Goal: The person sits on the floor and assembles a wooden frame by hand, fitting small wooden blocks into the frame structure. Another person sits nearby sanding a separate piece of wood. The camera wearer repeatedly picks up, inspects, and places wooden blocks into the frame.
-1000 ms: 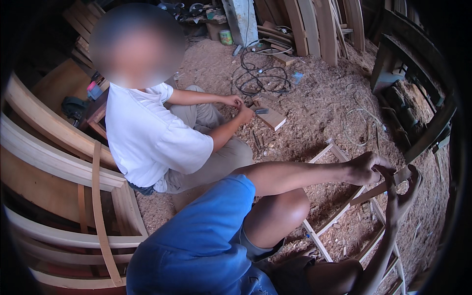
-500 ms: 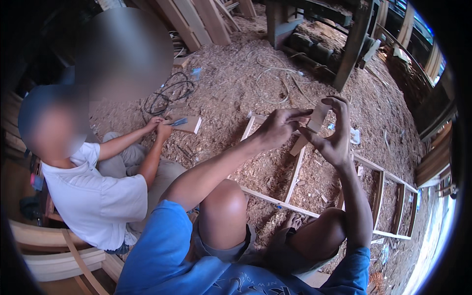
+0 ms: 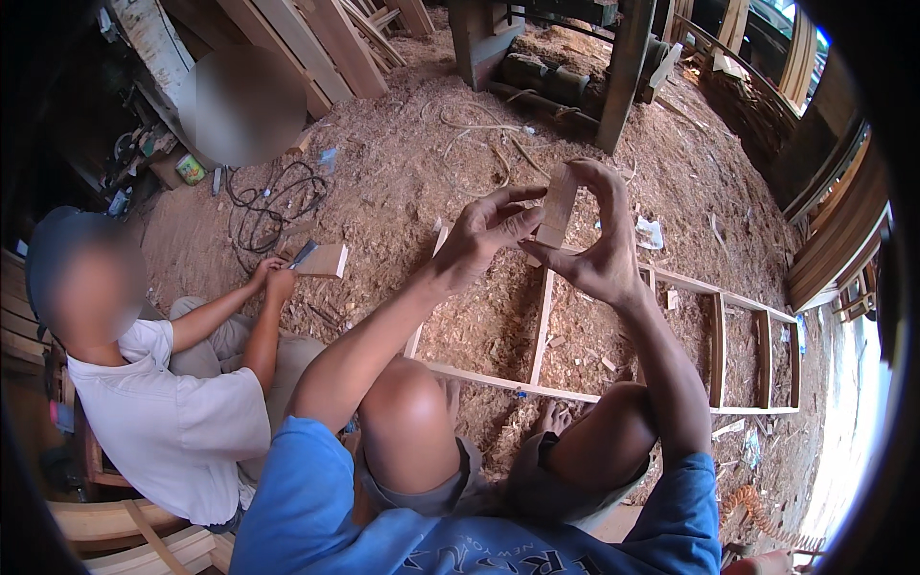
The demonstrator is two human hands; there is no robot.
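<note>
A small flat wooden block [image 3: 558, 203] is raised in front of me, tilted, above the floor. My right hand [image 3: 609, 244] spans it from end to end, with the fingers curled over its top and the thumb at its lower end. From the other side my left hand [image 3: 489, 235] meets its left edge with the fingertips and thumb. Below my hands a light wooden frame with crosspieces [image 3: 541, 331] lies on the ground, partly hidden by my arms and knees.
To the left a seated co-worker [image 3: 172, 402] handles a dark-bladed tool over a wooden board [image 3: 328, 261]. Coiled black cable [image 3: 273, 206] lies beyond. Wood shavings cover the floor. A machine stand [image 3: 618, 86] is at the back, with planks [image 3: 335, 48] leaning at back left.
My view has swung, so the surroundings sit further left and higher. The block is still between both hands, turned so that more of its broad face shows.
</note>
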